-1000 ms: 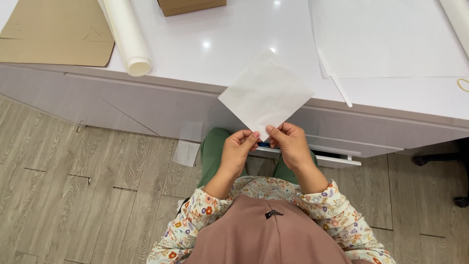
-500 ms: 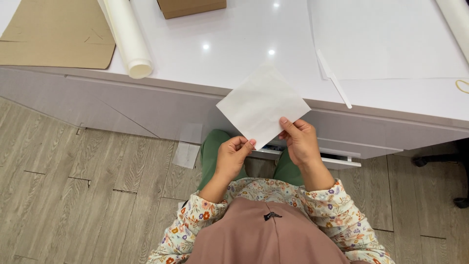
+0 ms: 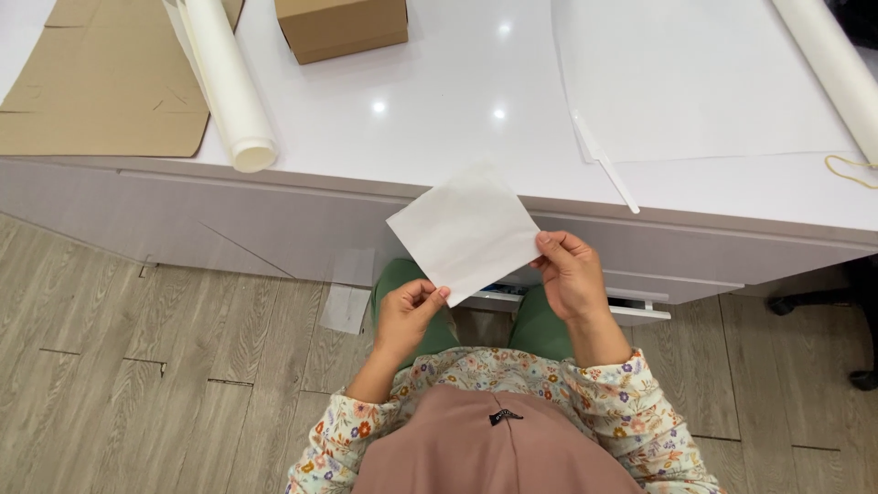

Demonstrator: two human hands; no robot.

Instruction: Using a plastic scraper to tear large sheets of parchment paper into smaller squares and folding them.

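A square white paper sheet hangs tilted in front of the white table's edge, above my lap. My left hand pinches its lower corner between thumb and fingers. My right hand grips its right corner. Both hands sit below the table edge, over my green trousers and floral sleeves.
On the white table lie a rolled white paper, flat brown cardboard, a cardboard box, a large white sheet with a thin paper strip, another roll and a rubber band. A paper scrap lies on the wood floor.
The sheet has turned and my hands have spread apart: the left slid to the lower corner, the right moved out to the right corner.
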